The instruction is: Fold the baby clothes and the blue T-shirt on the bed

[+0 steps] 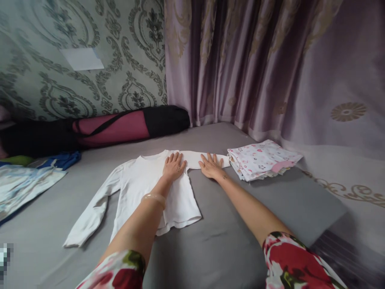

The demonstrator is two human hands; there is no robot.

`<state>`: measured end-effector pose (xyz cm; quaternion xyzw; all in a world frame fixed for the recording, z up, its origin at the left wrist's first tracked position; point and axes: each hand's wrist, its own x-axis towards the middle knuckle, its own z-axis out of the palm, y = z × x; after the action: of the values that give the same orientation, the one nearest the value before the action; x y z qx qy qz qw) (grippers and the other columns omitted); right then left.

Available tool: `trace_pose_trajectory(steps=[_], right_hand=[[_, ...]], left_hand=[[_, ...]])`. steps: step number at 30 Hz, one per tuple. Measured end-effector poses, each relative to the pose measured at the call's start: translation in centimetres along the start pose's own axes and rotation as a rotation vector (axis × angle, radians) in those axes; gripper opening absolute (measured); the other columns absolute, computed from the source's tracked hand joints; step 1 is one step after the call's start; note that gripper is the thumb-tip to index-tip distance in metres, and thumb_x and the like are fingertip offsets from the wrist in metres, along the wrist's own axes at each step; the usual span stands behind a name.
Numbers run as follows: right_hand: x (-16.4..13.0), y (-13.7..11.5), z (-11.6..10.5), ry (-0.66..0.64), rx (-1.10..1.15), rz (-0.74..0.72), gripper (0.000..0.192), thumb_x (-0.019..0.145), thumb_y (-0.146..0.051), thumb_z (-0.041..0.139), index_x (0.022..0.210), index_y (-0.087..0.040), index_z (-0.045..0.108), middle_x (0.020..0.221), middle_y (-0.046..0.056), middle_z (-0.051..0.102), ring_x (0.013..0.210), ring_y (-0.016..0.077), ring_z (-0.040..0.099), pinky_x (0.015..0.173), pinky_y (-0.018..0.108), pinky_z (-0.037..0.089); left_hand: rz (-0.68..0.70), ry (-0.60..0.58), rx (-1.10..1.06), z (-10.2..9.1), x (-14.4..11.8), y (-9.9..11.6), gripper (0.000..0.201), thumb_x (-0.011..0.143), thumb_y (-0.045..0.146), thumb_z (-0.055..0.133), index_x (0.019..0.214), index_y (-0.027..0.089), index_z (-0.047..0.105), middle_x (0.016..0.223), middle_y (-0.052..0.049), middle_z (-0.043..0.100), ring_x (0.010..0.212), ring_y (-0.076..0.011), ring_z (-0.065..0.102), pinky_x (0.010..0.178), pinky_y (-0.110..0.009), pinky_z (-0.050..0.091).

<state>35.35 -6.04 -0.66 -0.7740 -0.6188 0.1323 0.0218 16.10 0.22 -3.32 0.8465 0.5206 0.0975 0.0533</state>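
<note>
A white long-sleeved shirt (141,188) lies spread flat on a grey bed sheet (234,237). My left hand (173,166) rests palm down on the shirt's upper chest, fingers apart, with a bangle on the wrist. My right hand (211,165) presses flat on the shirt's right sleeve, which stretches out sideways. The other sleeve trails toward the near left. Neither hand grips anything.
A folded stack of white, pink-patterned cloths (261,159) sits just right of my right hand. A maroon and black long bag (120,126) lies against the wallpapered wall. Blue and patterned fabric (27,180) lies at the left. Purple curtains (270,64) hang behind and to the right.
</note>
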Motion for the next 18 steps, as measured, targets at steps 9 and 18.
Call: trace_pose_trajectory(steps=[9,18], right_hand=[[-0.5,2.6,0.2,0.166,-0.145,0.075,0.059,0.099,-0.046,0.020,0.151,-0.020,0.031,0.156,0.014,0.028,0.144,0.0328,0.021,0.113,0.055,0.014],[0.7,2.4,-0.1,0.155,-0.196,0.075,0.063,0.097,-0.048,0.016,0.150,-0.020,0.034,0.152,0.016,0.035,0.139,0.0341,0.031,0.109,0.060,0.020]], left_hand=[[-0.014,-0.119,-0.079,-1.4,0.1,0.4,0.061,0.097,0.048,0.028,0.149,0.017,0.031,0.158,-0.012,0.025,0.146,-0.0294,0.019,0.118,-0.048,0.018],[-0.055,0.092,-0.265,-7.2,-7.0,-7.0,0.047,0.089,0.035,0.054,0.131,0.015,0.053,0.136,-0.013,0.056,0.126,-0.0235,0.052,0.107,-0.034,0.040]])
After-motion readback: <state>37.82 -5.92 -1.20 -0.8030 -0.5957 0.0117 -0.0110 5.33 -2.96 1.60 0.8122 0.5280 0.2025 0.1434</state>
